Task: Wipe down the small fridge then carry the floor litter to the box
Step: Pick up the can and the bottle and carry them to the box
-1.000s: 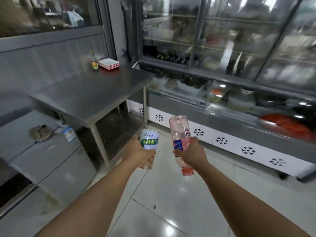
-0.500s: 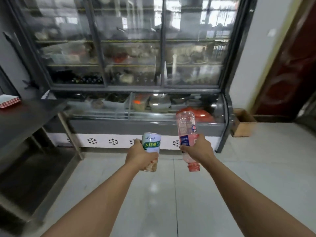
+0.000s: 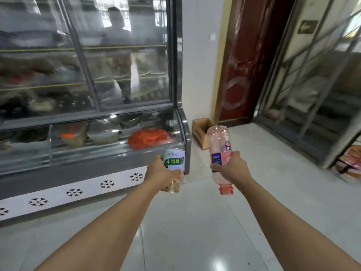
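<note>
A glass-fronted display chiller (image 3: 88, 106) fills the left of the kitchen, its lower case holding bowls and a red bag of food behind the pane. In front of it, a person's left hand (image 3: 163, 174) wraps its fingers round a white can with a green label (image 3: 174, 160), held roughly upright. To its right, the right hand (image 3: 231, 169) grips a pink plastic bottle (image 3: 219, 151) around the middle, neck pointing down and no cap visible on the mouth. Beyond both hands, the open cardboard box (image 3: 201, 132) sits on the tiled floor, tucked between the chiller's end and the dark red door (image 3: 252, 61), well apart from the litter being carried. The carry looks about halfway home. The risk: any dregs in the upturned bottle could drip onto the glossy tiles, and the box's tight corner by the chiller invites a missed drop.
</note>
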The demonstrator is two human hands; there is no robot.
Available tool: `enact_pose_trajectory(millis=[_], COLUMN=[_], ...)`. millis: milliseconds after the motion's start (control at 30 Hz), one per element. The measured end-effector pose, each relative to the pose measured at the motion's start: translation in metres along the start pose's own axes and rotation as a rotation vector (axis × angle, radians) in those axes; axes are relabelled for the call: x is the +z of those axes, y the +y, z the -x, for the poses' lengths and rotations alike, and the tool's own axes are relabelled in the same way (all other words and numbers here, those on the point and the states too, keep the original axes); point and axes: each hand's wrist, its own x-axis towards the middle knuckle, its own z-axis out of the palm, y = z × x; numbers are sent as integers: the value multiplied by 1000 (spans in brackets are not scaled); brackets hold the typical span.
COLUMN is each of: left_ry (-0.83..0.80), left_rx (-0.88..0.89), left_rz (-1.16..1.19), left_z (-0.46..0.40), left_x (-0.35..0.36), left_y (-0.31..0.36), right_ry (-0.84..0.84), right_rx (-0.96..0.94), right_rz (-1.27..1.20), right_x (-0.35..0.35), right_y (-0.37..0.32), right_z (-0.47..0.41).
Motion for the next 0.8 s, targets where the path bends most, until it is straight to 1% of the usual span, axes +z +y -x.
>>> enact_pose_trajectory(millis=[200, 400, 600, 800], left_ry=[-121, -148, -146, -109], left_rx=[99, 160, 215, 184], left_rz=[76, -1, -63, -46], left_z=[-107, -210, -298, -393], left_x=[78, 135, 184, 245], left_y=[65, 146, 211, 267], right_ry=[134, 226, 249, 228], right_rx=[53, 105, 114, 53], right_rz=[10, 2, -19, -32], right_x=[-46, -96, -127, -153], right_y=[13, 13, 16, 21], right_z=[-109, -215, -322, -462])
